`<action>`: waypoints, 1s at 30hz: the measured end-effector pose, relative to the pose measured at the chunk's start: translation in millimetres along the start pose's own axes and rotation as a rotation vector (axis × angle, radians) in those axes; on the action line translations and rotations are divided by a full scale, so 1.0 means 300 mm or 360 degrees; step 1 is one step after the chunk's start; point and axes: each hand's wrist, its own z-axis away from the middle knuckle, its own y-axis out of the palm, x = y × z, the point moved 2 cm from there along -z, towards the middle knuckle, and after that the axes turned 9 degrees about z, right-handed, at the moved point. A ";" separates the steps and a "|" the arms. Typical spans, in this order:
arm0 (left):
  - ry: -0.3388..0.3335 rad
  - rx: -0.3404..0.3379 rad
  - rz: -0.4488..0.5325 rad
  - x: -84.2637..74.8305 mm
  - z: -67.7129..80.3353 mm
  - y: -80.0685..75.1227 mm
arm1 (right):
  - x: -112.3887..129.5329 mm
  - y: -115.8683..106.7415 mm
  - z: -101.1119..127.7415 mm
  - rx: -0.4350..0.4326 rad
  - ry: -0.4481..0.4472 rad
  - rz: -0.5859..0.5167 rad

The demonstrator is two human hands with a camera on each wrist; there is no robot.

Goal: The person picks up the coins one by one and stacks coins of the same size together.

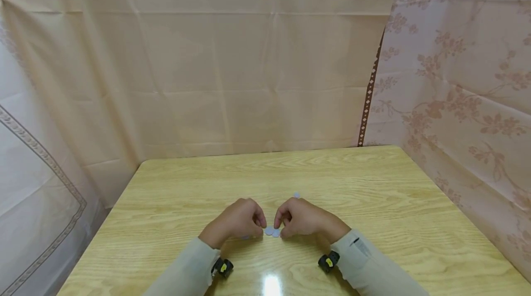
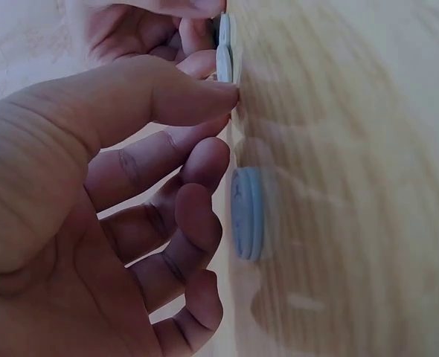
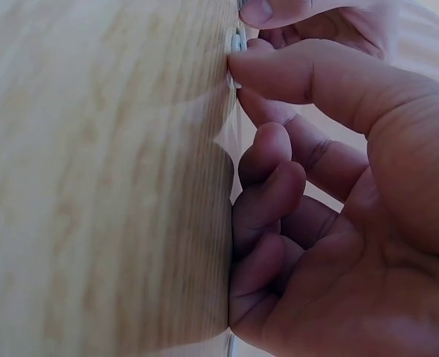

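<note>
Two small pale discs point(image 1: 269, 231) lie side by side on the table between the hands. My left hand point(image 1: 242, 219) has its thumb and forefinger at the edge of the left disc, pinching it as far as I can see. Thumb and forefinger of my right hand point(image 1: 304, 217) pinch the right disc point(image 1: 276, 233). In the right wrist view the thumb point(image 3: 271, 73) covers part of a disc. Under the left palm, a short stack of bluish discs point(image 2: 247, 214) rests on the table, apart from the curled fingers.
Beyond the right hand lies another pale disc point(image 1: 296, 195). The wooden table point(image 1: 186, 185) has a beige curtain point(image 1: 249, 79) behind it and a flowered cloth point(image 1: 464, 79) at the right. Each sleeved wrist carries a small black camera point(image 1: 328, 262).
</note>
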 end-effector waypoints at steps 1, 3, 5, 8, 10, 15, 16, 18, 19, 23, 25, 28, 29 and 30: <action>-0.0001 -0.0002 0.0007 0.000 0.000 0.001 | 0.000 0.000 0.000 0.0001 0.0002 -0.0001; -0.0003 0.0000 0.0015 0.001 0.001 0.004 | 0.002 0.000 -0.001 -0.0004 0.0005 -0.0006; -0.0001 0.0003 0.0020 0.000 0.001 0.005 | 0.003 0.000 -0.001 -0.0014 0.0011 -0.0011; 0.0006 0.0004 0.0021 -0.002 0.000 0.006 | 0.004 0.000 0.000 -0.0027 0.0021 -0.0012; 0.0015 0.0002 0.0015 -0.003 -0.001 0.007 | 0.004 0.000 0.000 -0.0031 0.0024 -0.0009; 0.0031 0.0007 0.0022 -0.006 -0.001 0.011 | 0.003 0.001 0.000 -0.0036 0.0025 -0.0004; 0.0036 0.0007 0.0027 -0.007 -0.001 0.012 | 0.002 0.001 -0.001 -0.0038 0.0025 -0.0002; 0.0040 0.0005 0.0033 -0.010 -0.001 0.012 | 0.002 0.001 -0.001 -0.0040 0.0024 0.0000; 0.0041 0.0005 0.0037 -0.011 -0.001 0.012 | 0.002 0.001 -0.001 -0.0040 0.0025 0.0002; 0.0040 -0.0002 0.0031 -0.013 -0.002 0.012 | 0.003 0.000 -0.002 -0.0045 0.0023 0.0007; 0.0036 -0.0003 0.0019 -0.014 -0.002 0.012 | 0.003 0.000 -0.002 -0.0049 0.0022 0.0009; 0.0035 -0.0007 -0.0003 -0.014 -0.002 0.013 | 0.004 0.001 -0.003 -0.0050 0.0018 0.0006; 0.0036 -0.0009 -0.0011 -0.014 -0.003 0.014 | 0.004 0.001 -0.003 -0.0051 0.0017 0.0004; 0.0036 -0.0010 -0.0017 -0.014 -0.003 0.014 | 0.004 0.001 -0.003 -0.0051 0.0016 0.0004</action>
